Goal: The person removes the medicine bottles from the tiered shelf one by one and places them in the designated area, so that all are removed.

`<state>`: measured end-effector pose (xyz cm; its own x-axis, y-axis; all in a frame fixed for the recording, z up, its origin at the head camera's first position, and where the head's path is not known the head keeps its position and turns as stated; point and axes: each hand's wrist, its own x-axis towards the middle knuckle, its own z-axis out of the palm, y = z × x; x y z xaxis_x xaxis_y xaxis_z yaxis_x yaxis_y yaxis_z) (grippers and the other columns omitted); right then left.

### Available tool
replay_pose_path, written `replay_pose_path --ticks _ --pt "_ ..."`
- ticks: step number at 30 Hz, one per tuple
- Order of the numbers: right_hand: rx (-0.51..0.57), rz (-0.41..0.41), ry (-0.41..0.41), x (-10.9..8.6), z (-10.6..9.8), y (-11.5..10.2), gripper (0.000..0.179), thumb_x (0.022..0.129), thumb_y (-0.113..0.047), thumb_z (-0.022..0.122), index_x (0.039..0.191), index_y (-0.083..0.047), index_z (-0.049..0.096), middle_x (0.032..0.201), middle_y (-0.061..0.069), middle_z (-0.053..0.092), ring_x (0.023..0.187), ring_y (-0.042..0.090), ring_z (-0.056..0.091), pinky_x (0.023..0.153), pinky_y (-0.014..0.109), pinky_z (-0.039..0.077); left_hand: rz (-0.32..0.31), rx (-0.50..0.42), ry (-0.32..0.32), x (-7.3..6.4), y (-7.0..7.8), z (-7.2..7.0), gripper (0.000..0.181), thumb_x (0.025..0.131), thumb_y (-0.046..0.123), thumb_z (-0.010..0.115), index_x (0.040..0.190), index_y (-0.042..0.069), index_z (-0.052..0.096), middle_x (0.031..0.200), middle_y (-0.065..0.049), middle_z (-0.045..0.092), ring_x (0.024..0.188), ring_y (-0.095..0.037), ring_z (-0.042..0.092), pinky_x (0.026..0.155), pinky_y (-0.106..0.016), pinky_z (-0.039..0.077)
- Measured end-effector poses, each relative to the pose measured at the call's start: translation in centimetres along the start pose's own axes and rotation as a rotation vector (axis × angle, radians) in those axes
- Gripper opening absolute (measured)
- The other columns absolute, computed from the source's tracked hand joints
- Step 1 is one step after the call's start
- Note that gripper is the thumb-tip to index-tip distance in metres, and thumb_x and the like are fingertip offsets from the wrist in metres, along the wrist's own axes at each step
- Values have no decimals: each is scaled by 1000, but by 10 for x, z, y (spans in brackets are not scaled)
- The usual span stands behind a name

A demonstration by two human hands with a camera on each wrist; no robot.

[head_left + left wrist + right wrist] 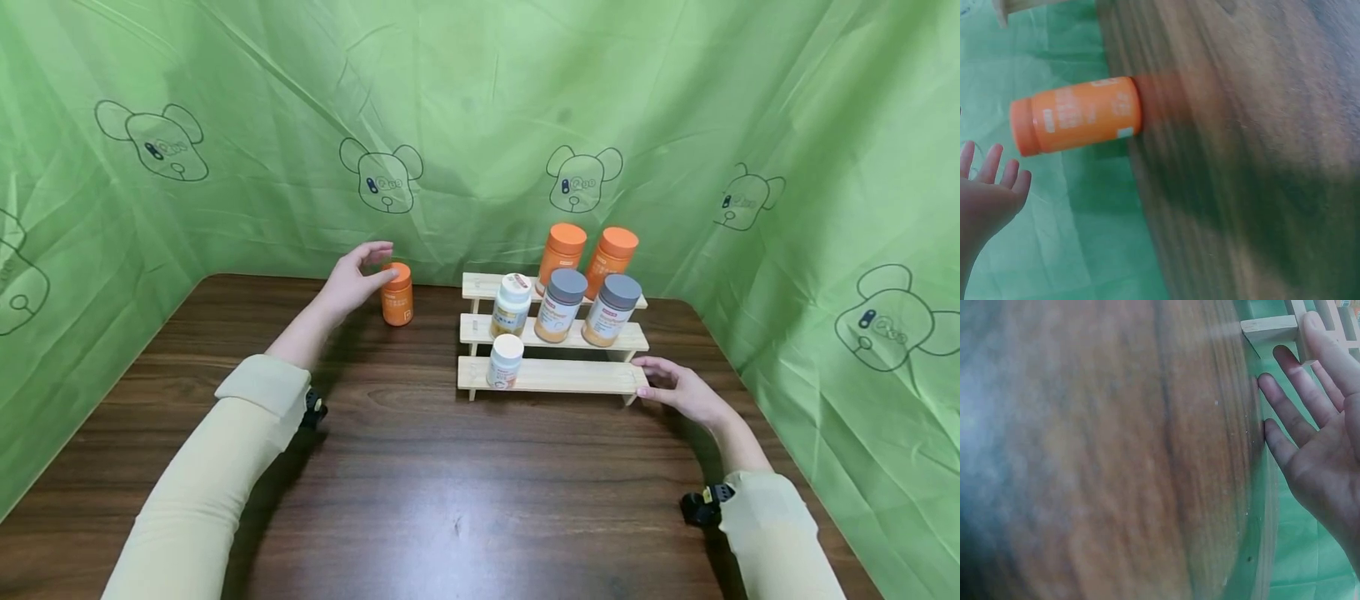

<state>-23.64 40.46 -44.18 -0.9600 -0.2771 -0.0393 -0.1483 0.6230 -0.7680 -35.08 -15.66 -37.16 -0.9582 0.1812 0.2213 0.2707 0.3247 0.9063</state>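
Beside an orange bottle (397, 295) standing on the table, my left hand (358, 273) reaches in, thumb near its lid and fingers spread past it. In the left wrist view, the fingers are apart from the orange bottle (1082, 115). A three-tier wooden display rack (577, 377) stands to the right. My right hand (678, 390) holds the right end of its lowest tier, thumb at the front edge and forefinger at the back. The right wrist view has the hand (1325, 447) with its other fingers extended below the rack's end (1270, 326).
Two orange bottles (564, 250) stand on the top tier. A white-capped bottle (512, 305) and two grey-lidded jars (562, 305) occupy the middle one. A small white bottle (506, 362) sits at the lowest tier's left. Green cloth (465, 150) hangs behind the dark wooden table (420, 467).
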Motion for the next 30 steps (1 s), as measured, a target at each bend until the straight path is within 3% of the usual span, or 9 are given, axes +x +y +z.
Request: replay_pose_path --ticks 8,18,23,30 --pt "13 5 -7 0 1 0 53 88 -23 68 134 -7 48 123 20 57 101 3 55 81 17 46 25 -9 -23 -2 23 2 57 88 26 68 139 16 45 141 -10 48 132 -27 39 107 -49 32" --pt "10 -8 -4 0 0 2 54 88 -22 68 135 -6 47 123 20 58 102 0 54 82 16 45 0 -13 -93 -22 90 11 57 89 20 66 141 12 42 144 -10 44 136 -24 35 106 -44 37" --pt "18 -13 -5 -1 1 0 54 88 -21 68 136 -6 46 123 20 57 103 1 54 82 16 45 1 -6 -101 -14 95 17 60 87 28 69 140 17 43 145 -7 43 135 -21 36 107 -45 35" --pt "-2 -10 -5 -2 1 -3 54 89 -23 67 136 -8 46 124 18 57 105 3 54 84 15 43 53 -1 -118 -6 100 26 63 83 40 71 139 27 44 144 0 45 134 -15 37 109 -45 31"
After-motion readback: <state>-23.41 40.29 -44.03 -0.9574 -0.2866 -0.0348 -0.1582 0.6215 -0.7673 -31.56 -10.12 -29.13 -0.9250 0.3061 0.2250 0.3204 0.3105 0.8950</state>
